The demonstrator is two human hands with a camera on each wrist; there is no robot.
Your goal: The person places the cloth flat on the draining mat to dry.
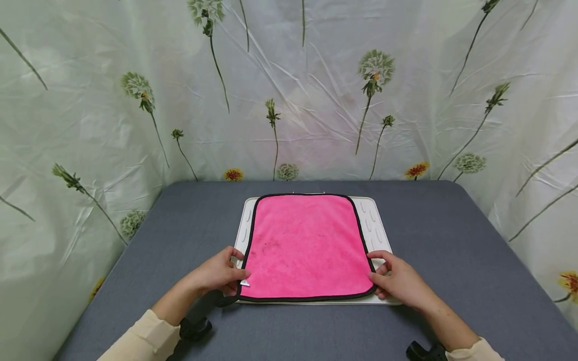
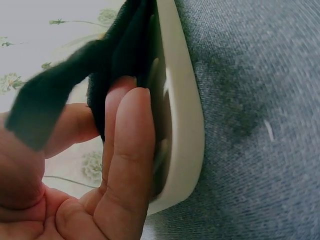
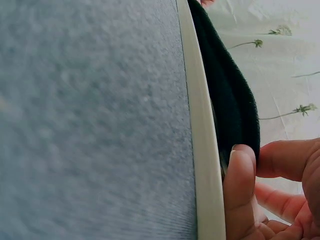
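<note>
A pink cloth (image 1: 307, 245) with black edging lies spread over a white ridged tray (image 1: 376, 225). At its near left corner, by a small white tag (image 1: 245, 283), my left hand (image 1: 220, 272) pinches the edge, thumb on top and fingers beneath. A black loop (image 1: 227, 301) hangs from that corner. My right hand (image 1: 397, 278) pinches the right edge near the other front corner. Both wrist views show the cloth's dark edge between thumb and fingers, slightly raised off the tray. Most of the tray's middle is hidden under the cloth.
The tray rests on a table with a grey cloth cover (image 1: 198, 220). Behind and at both sides hangs a pale curtain (image 1: 325, 100) printed with dandelions and other flowers. Black wrist straps (image 1: 195, 329) sit at my sleeves.
</note>
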